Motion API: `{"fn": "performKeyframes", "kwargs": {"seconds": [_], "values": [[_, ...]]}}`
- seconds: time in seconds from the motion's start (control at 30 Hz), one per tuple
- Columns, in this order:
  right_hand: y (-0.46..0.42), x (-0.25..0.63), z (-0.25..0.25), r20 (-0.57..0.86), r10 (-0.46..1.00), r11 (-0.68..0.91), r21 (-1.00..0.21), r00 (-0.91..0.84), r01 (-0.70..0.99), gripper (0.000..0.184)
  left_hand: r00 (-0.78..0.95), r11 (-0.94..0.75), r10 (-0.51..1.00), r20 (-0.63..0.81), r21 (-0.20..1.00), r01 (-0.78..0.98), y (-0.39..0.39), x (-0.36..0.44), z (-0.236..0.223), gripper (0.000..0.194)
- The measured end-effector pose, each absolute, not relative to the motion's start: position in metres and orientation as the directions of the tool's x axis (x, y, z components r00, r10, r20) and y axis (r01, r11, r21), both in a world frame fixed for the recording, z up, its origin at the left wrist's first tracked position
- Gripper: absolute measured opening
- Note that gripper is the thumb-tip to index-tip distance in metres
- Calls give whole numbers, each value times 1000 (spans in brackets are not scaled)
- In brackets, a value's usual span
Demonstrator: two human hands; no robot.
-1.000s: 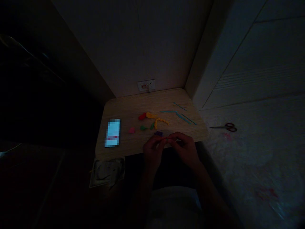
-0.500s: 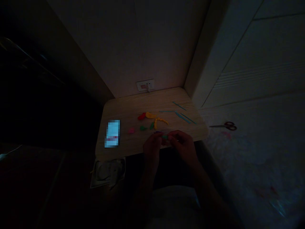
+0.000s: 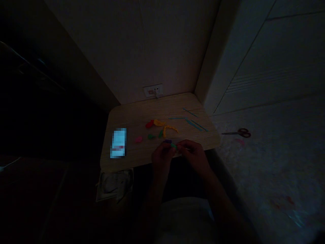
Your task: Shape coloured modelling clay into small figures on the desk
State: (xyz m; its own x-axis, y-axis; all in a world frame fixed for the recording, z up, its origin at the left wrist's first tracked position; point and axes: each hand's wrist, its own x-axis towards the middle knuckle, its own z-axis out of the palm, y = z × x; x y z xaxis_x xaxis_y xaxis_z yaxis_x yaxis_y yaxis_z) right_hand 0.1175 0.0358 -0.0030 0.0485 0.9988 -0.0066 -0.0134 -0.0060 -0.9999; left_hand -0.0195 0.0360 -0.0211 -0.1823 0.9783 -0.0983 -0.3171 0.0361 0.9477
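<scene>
In dim light, my left hand (image 3: 161,156) and my right hand (image 3: 193,154) meet at the table's near edge. Both are closed, their fingertips pinching a small green piece of modelling clay (image 3: 173,145) between them. Just beyond the left fingers lies a purple piece (image 3: 167,141). Farther back are a braided-looking orange strip (image 3: 171,128), a smooth orange lump (image 3: 159,123) and a red lump (image 3: 149,124). Green lumps (image 3: 151,136) and a pink lump (image 3: 138,139) rest to the left.
Thin blue modelling tools (image 3: 194,124) lie at the wooden table's (image 3: 132,112) right side. A lit phone (image 3: 118,143) sits at its left. Scissors (image 3: 240,133) are on the pale covering to the right. A wall socket with a plug (image 3: 153,90) is behind; a box (image 3: 114,184) stands below left.
The fingers have shifted slightly around the green clay, so more of it shows, now tilted. The purple piece is more exposed. The whole view has drifted a little.
</scene>
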Motion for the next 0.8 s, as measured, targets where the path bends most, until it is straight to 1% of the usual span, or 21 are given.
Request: {"fn": "performKeyframes", "kwargs": {"seconds": [0.07, 0.23, 0.33, 0.47, 0.63, 0.73, 0.8], "values": [[35, 117, -5, -3, 999, -2, -1000, 42, -11, 16, -184, 33, 978, -95, 949, -312, 36, -20, -20, 26], [33, 117, -5, 38, 992, 32, -998, 122, 48, 15, -177, 42, 979, -102, 949, -313, 36, -20, -21, 28], [31, 119, -3, 83, 993, 76, -993, 88, 86, 12, -186, 46, 977, -109, 949, -312, 37, -20, -23, 26], [30, 119, -1, 97, 993, 90, -990, 65, 105, 10, -202, 63, 971, -126, 954, -295, 36, -20, -23, 25], [30, 118, 0, 106, 993, 100, -989, 54, 107, 9, -195, 78, 971, -141, 951, -300, 36, -19, -22, 25], [29, 117, 0, 89, 995, 85, -993, 46, 79, 11, -204, 85, 966, -162, 937, -340, 36, -18, -22, 27], [29, 116, -1, 66, 995, 62, -997, 71, 52, 13, -211, 90, 961, -181, 920, -380, 36, -18, -21, 31]]}}
